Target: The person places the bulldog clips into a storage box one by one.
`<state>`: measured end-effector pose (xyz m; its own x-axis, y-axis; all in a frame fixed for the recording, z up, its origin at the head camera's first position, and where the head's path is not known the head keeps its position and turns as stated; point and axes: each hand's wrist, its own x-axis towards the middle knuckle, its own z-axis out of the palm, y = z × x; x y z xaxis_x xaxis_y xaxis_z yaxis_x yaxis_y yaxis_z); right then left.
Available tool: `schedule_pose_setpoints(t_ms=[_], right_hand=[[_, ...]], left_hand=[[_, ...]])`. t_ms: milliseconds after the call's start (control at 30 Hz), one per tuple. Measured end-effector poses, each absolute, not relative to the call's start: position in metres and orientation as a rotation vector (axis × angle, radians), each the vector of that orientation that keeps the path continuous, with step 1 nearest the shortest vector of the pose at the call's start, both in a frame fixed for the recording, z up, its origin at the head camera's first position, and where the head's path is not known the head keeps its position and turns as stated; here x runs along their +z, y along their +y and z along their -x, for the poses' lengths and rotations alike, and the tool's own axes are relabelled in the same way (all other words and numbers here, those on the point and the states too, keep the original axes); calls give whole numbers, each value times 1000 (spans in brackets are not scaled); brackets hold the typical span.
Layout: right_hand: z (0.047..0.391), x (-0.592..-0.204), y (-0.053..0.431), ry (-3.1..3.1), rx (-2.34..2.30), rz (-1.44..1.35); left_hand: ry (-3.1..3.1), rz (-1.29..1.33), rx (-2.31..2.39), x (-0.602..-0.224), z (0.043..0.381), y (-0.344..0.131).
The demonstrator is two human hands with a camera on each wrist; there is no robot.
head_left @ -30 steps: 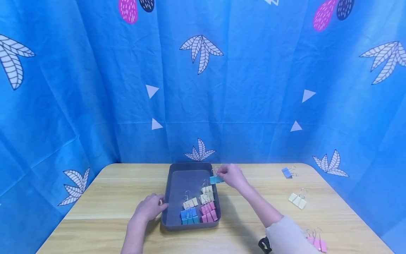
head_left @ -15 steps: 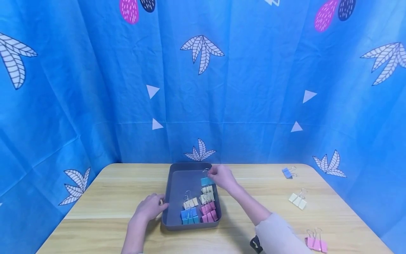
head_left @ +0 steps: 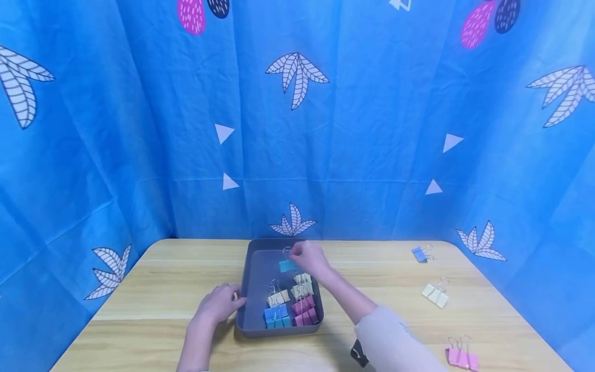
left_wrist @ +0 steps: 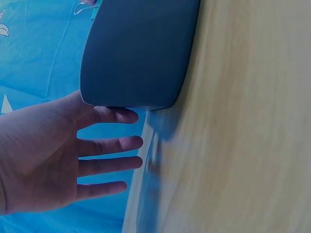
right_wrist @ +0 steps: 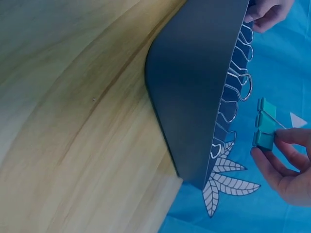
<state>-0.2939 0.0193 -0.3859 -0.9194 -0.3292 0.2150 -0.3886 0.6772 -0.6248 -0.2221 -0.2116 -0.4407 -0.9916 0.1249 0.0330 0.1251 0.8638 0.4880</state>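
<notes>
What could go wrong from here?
The teal clip hangs over the tray in a fingertip pinch of the right hand, so it might slip and drop. The packed clips have wire handles poking above the tray's rim; brushing them could knock the rows askew. The left hand seems only to touch the tray's side, so a bump might slide it.
</notes>
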Motion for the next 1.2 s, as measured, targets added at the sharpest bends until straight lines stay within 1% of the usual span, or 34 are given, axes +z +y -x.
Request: schedule_pose_setpoints(t_ms=[367,933,1200], right_hand=[[305,-391,7,-2806,1010,-589],[309,-411,-4,-2910,834,-662],[310,-417,-4,-2953,710,-743]], left_hand=[[-3040,200,-815,-438,223,-212],[-3056,182,-834,-439,221,-209],[-3050,181,-845,-439,223,-210]])
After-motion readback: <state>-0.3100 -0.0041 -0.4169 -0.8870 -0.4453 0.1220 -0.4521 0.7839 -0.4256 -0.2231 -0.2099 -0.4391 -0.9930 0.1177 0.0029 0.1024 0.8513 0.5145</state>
